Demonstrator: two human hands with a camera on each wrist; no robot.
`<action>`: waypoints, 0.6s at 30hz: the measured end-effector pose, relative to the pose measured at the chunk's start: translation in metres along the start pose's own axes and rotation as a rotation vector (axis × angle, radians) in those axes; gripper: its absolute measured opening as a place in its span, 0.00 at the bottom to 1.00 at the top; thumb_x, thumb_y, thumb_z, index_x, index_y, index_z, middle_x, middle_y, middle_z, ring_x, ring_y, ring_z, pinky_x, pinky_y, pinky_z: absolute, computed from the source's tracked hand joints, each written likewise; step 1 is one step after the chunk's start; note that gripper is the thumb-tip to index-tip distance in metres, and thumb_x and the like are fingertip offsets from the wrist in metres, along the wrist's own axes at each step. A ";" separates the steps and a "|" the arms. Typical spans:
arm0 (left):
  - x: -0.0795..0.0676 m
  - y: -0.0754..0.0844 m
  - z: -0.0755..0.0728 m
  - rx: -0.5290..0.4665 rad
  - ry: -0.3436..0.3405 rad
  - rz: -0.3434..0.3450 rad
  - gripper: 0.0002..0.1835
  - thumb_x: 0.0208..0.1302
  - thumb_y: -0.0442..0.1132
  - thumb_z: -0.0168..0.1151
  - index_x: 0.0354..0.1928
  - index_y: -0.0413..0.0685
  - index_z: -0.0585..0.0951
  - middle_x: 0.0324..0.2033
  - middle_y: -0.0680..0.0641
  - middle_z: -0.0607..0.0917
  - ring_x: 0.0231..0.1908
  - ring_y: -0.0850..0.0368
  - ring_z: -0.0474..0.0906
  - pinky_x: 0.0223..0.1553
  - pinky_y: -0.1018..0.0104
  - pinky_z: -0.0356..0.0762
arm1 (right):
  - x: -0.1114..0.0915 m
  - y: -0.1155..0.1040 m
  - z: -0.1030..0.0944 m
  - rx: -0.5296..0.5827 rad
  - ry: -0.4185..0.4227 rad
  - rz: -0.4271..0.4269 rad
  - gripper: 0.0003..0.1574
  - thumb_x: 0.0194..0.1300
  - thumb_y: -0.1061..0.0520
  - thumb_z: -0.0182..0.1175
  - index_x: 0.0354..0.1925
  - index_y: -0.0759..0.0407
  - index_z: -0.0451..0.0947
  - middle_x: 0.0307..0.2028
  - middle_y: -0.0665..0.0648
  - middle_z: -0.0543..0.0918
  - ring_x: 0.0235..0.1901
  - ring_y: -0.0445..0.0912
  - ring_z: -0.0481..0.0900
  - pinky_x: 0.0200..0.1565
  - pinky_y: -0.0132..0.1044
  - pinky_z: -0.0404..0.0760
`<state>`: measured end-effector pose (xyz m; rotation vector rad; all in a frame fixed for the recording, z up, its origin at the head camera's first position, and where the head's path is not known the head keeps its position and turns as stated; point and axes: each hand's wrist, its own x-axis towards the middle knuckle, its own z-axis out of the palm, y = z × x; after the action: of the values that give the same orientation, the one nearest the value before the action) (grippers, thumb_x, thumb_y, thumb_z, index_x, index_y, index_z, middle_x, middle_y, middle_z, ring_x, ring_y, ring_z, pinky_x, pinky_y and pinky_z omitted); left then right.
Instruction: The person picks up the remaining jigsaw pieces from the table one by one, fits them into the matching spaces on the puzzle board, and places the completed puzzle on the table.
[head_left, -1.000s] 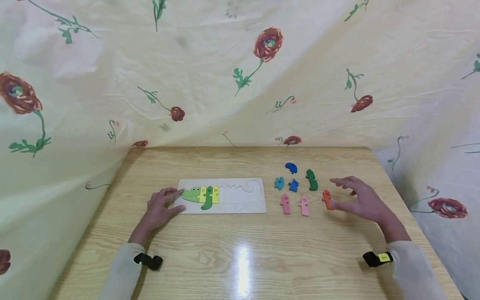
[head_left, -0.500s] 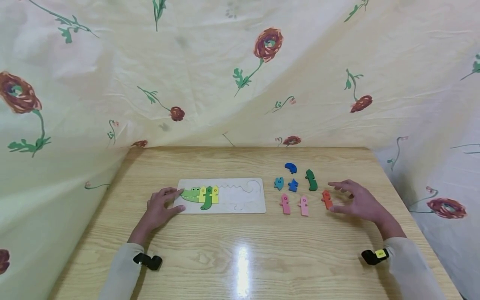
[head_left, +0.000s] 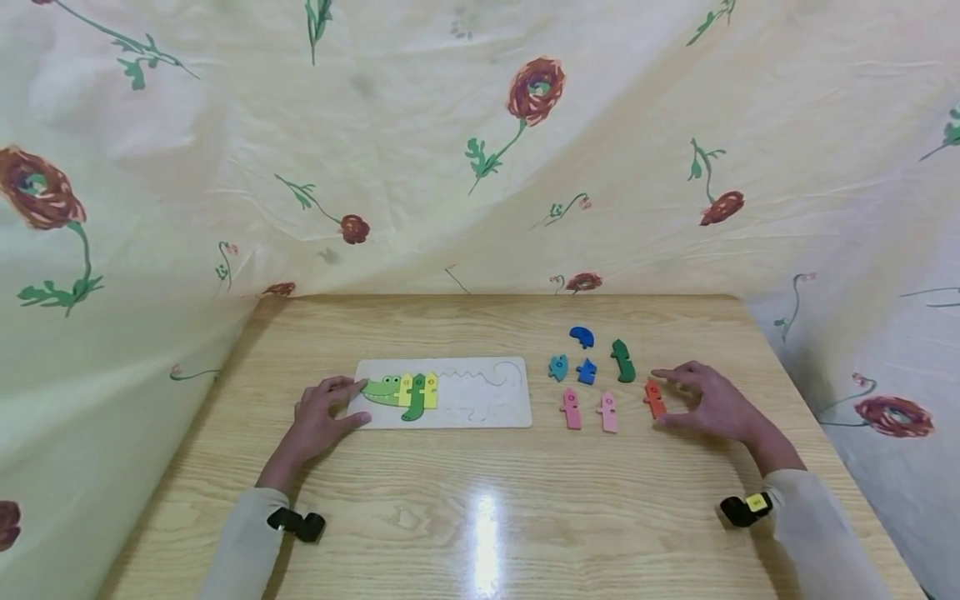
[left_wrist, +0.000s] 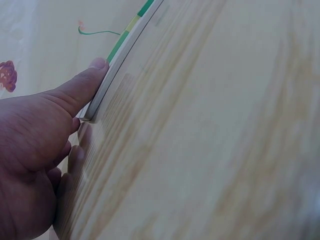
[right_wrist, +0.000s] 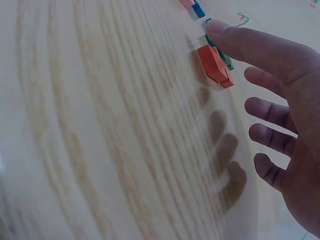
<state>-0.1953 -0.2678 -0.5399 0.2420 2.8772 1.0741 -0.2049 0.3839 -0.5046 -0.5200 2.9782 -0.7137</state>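
The orange-red, picket-shaped puzzle piece (head_left: 655,400) lay on the light wood-grained surface (head_left: 405,517), between the parted thumb and forefinger of the right hand (head_left: 712,406); whether either touched it, I could not tell. Just left of that forefinger's tip lay a dark green boot-shaped piece (head_left: 622,362); farther left of the hand were a light pink piece (head_left: 608,412), a deeper pink piece (head_left: 571,409), a small blue piece (head_left: 587,372), a teal piece (head_left: 558,367) and a curved blue piece (head_left: 582,337). The left hand (head_left: 321,416), thumb and forefinger apart, rested on the near end of a flat white board (head_left: 480,396), beside its green crocodile head (head_left: 384,390).
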 end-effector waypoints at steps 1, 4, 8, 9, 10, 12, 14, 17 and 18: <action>0.000 0.000 0.000 0.000 0.000 0.001 0.37 0.63 0.52 0.72 0.73 0.56 0.72 0.71 0.37 0.69 0.67 0.34 0.59 0.58 0.38 0.52 | 0.000 0.000 0.000 -0.003 -0.008 0.007 0.52 0.49 0.32 0.79 0.66 0.55 0.78 0.51 0.62 0.79 0.50 0.58 0.75 0.50 0.60 0.73; 0.000 -0.001 0.000 0.000 -0.001 0.004 0.37 0.63 0.51 0.72 0.73 0.56 0.72 0.71 0.37 0.69 0.67 0.33 0.59 0.58 0.38 0.51 | 0.000 0.002 0.002 -0.016 -0.028 0.017 0.52 0.49 0.31 0.78 0.66 0.55 0.78 0.51 0.62 0.78 0.49 0.57 0.74 0.49 0.58 0.73; 0.000 -0.001 0.001 0.000 -0.001 0.001 0.37 0.64 0.52 0.72 0.73 0.56 0.72 0.71 0.38 0.69 0.68 0.34 0.59 0.59 0.38 0.51 | 0.000 0.004 0.004 -0.023 -0.029 0.018 0.52 0.49 0.32 0.78 0.66 0.55 0.78 0.49 0.60 0.77 0.47 0.54 0.73 0.48 0.54 0.72; 0.000 -0.001 0.001 0.002 -0.001 0.000 0.37 0.64 0.52 0.72 0.73 0.56 0.72 0.71 0.38 0.69 0.67 0.34 0.59 0.59 0.38 0.51 | 0.001 0.005 0.004 -0.022 -0.029 0.018 0.52 0.49 0.32 0.79 0.65 0.55 0.79 0.49 0.60 0.77 0.47 0.54 0.72 0.48 0.54 0.72; 0.000 -0.001 0.001 0.004 -0.001 -0.001 0.37 0.63 0.53 0.72 0.73 0.57 0.72 0.71 0.38 0.69 0.67 0.34 0.59 0.59 0.38 0.51 | 0.001 0.005 0.005 -0.021 -0.029 0.018 0.52 0.49 0.32 0.79 0.65 0.54 0.79 0.49 0.60 0.77 0.47 0.54 0.73 0.49 0.54 0.72; 0.000 -0.001 0.001 0.006 -0.002 -0.002 0.37 0.64 0.53 0.72 0.73 0.57 0.72 0.71 0.38 0.69 0.67 0.34 0.59 0.59 0.38 0.52 | 0.001 0.006 0.005 -0.017 -0.035 0.019 0.51 0.49 0.32 0.78 0.65 0.54 0.79 0.49 0.60 0.77 0.47 0.54 0.73 0.50 0.55 0.72; 0.001 -0.001 0.001 0.006 -0.002 -0.002 0.37 0.64 0.53 0.72 0.73 0.56 0.72 0.71 0.38 0.69 0.67 0.34 0.59 0.59 0.38 0.52 | 0.002 0.006 0.005 -0.016 -0.041 0.018 0.51 0.49 0.32 0.78 0.65 0.54 0.79 0.49 0.60 0.77 0.48 0.54 0.73 0.50 0.55 0.72; 0.001 -0.001 0.001 0.006 -0.001 -0.001 0.37 0.64 0.52 0.72 0.73 0.56 0.72 0.71 0.38 0.69 0.67 0.34 0.59 0.58 0.38 0.52 | 0.003 0.006 0.005 -0.012 -0.053 0.015 0.51 0.49 0.32 0.78 0.65 0.55 0.79 0.49 0.60 0.77 0.48 0.54 0.73 0.50 0.55 0.72; 0.001 0.000 0.001 0.006 0.000 -0.001 0.37 0.64 0.52 0.72 0.73 0.56 0.72 0.71 0.38 0.69 0.67 0.34 0.59 0.58 0.38 0.52 | 0.003 0.006 0.004 -0.010 -0.056 0.015 0.51 0.49 0.32 0.78 0.65 0.55 0.79 0.48 0.60 0.77 0.48 0.54 0.73 0.50 0.55 0.72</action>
<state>-0.1958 -0.2677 -0.5407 0.2416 2.8806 1.0659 -0.2092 0.3856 -0.5108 -0.5089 2.9326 -0.6717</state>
